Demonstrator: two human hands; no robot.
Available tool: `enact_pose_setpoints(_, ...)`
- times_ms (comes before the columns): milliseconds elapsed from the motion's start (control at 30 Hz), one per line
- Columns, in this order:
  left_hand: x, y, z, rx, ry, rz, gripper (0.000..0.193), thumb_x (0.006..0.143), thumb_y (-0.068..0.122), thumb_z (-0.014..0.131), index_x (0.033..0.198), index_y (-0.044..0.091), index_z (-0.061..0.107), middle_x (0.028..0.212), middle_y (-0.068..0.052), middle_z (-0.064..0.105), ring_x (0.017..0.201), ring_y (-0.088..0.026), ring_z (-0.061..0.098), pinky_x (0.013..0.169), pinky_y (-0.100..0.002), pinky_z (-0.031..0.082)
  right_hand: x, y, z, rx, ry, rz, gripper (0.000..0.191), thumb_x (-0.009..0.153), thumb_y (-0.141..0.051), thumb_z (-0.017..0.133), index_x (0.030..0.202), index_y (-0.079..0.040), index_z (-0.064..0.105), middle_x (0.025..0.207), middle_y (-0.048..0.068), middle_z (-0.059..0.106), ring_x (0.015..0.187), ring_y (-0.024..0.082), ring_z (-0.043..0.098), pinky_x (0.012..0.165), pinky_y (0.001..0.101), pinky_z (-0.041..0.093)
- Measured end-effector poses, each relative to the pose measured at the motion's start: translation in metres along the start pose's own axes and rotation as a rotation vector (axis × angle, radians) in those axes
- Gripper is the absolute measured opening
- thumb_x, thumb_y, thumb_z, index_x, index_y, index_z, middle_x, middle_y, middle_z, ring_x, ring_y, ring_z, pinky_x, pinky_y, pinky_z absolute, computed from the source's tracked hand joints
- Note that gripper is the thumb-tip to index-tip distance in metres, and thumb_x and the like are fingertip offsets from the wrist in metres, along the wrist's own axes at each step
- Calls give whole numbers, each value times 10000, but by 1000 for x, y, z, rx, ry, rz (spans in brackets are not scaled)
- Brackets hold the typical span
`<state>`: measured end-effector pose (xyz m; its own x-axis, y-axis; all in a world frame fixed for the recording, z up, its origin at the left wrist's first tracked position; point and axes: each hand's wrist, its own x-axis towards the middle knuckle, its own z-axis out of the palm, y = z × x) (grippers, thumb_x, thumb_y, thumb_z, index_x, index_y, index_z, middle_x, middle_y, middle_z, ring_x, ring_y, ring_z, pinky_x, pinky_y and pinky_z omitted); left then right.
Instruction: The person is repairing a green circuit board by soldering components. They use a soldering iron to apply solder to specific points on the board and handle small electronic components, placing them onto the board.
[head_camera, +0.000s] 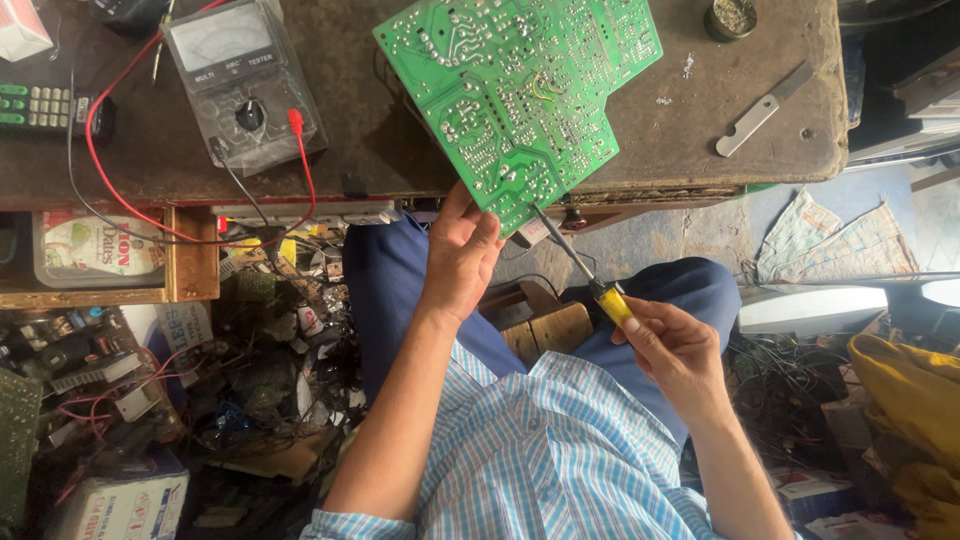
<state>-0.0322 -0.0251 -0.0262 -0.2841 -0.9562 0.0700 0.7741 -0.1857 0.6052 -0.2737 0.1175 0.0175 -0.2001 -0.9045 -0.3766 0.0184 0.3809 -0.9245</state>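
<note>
Grip state, left hand (462, 255): fingers and thumb are pinched on the lower edge of the green circuit board (520, 95), holding it tilted up over the near edge of the bench (700, 130), solder side facing the camera. Grip state, right hand (675, 345): fingers are closed around the yellow handle of a soldering iron (585, 275) (it could also be a slim screwdriver; the tip is too small to tell), whose dark shaft runs up to touch the board near its lower corner.

Board location: above the person's lap, its upper part over the bench top, between the analogue multimeter (240, 85) on one side and a flat metal blade (762, 110) on the other. Red and black test leads (125, 195) trail from the multimeter off the bench edge. A small round tin (731, 17) stands at the far edge of the bench.

Handling judgement: the board looks light and stiff, but fragile at the solder joints and thin traces. Hold is best taken on the bare edges, as the left hand does, not on the soldered face. One-handed support at a single edge probably lets the board flex or pivot under tool pressure. The tool is best held on the yellow handle only, well back from the metal shaft.
</note>
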Motion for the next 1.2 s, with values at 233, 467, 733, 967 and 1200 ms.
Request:
enact_pose_setpoints(233,-8,-7,1,76,194,-15,533,1006,146,727,1463,29,479,1363,-134,633,1287,-246,610,1133,-424,489,0,-5,-3,-18,17,33,302,956,-110,687,1238,-9,724,794,73,726,530,17,470,425,176,337)
enact_pose_setpoints(467,-6,-15,-2,-8,244,-27,396,991,150,747,1294,-7,546,1309,-133,648,1248,-249,639,1144,-429,516,2,-5,-6,-30,29,53,297,956,-110,685,1232,-10,726,793,77,727,525,18,468,420,177,332)
enact_pose_setpoints(733,-10,-11,-4,-86,194,-135,363,1006,252,731,1263,15,633,1282,-93,657,1201,-194,615,1058,-394,513,0,-7,-5,-28,10,38,300,960,-103,678,1240,-3,720,790,80,725,516,12,450,407,175,317)
enact_pose_setpoints(967,-12,-5,-9,-68,146,-140,393,1001,291,750,1263,19,637,1305,-96,660,1228,-199,608,1080,-410,500,-2,-8,-2,-21,-3,56,313,954,-101,675,1246,5,713,782,74,723,502,10,427,398,179,297)
enact_pose_setpoints(1200,-12,-5,-5,-81,106,-133,460,996,327,742,1301,4,626,1331,-105,648,1264,-213,600,1134,-406,481,-6,-8,-2,-32,15,62,310,956,-104,683,1244,2,720,785,71,722,523,9,444,424,177,316)
